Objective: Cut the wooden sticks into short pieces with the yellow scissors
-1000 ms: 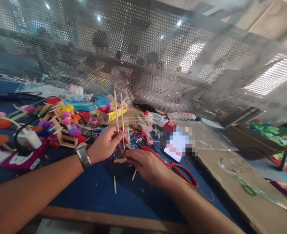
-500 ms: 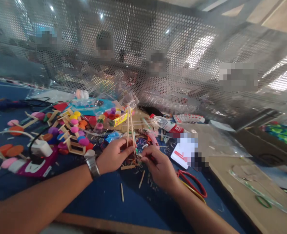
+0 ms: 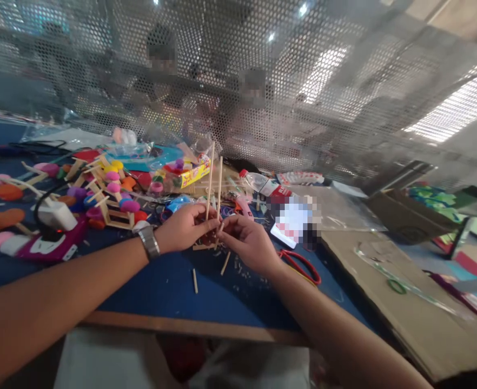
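My left hand [image 3: 187, 227], with a metal watch [image 3: 149, 242] on the wrist, is closed around two thin wooden sticks [image 3: 211, 181] that stand nearly upright. Fingers and thumb of my right hand [image 3: 246, 243] pinch at the lower part of the sticks, close against my left fingertips; whatever is in that pinch is too small to make out. Under the hands, a short wooden crosspiece [image 3: 201, 247] shows at the base. Two loose stick pieces lie nearer to me, a short piece [image 3: 195, 281] and a slanted one [image 3: 225, 263].
Left stand colourful pieces with small wooden frames [image 3: 119, 212] and a purple power strip [image 3: 52, 243] with a white plug. Beyond my hands are a yellow box [image 3: 196, 174] and a bottle [image 3: 263, 183]. Right are a lit phone [image 3: 290, 224], red-handled pliers [image 3: 305, 267] and cardboard [image 3: 368, 292].
The sticks' upper ends, close together before, now stand apart. My right hand has come in against my left fingers. The whole view has tilted down, showing the table's front edge.
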The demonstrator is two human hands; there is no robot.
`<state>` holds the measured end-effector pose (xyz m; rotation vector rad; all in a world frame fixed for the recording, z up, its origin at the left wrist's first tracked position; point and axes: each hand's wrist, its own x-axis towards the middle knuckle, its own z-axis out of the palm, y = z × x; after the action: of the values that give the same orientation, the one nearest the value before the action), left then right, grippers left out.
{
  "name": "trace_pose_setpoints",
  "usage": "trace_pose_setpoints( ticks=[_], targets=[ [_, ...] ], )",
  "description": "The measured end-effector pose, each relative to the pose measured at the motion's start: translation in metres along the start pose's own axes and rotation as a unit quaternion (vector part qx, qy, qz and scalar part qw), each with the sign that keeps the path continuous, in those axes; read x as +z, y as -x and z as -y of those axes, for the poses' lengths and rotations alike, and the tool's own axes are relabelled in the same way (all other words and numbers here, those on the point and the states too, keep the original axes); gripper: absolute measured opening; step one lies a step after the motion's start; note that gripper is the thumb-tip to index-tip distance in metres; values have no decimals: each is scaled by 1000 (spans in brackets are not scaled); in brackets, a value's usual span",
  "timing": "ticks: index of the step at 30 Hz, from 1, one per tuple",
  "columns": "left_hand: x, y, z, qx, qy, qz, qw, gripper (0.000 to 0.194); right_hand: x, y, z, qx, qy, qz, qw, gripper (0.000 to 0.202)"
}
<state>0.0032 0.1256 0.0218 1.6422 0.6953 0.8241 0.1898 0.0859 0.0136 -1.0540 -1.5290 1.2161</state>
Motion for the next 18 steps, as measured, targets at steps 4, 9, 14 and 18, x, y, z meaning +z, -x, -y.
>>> trace_pose_setpoints(
  ticks=[4,9,14,18],
  targets=[
    [0,0,-1,-15,34,-3,999,36,2,0,1,-5,2,-4,1000,35],
    [0,-1,0,-35,75,7,997,33,4,-1,0,-10,1,-22,1000,41],
    [-3,-1,-3,-38,57,41,997,32,5,-2,-6,-45,19,-27,998,35],
    [-5,-3,-3,-57,69,33,995,35,5,-4,-8,-68,26,-31,997,32]
  ],
)
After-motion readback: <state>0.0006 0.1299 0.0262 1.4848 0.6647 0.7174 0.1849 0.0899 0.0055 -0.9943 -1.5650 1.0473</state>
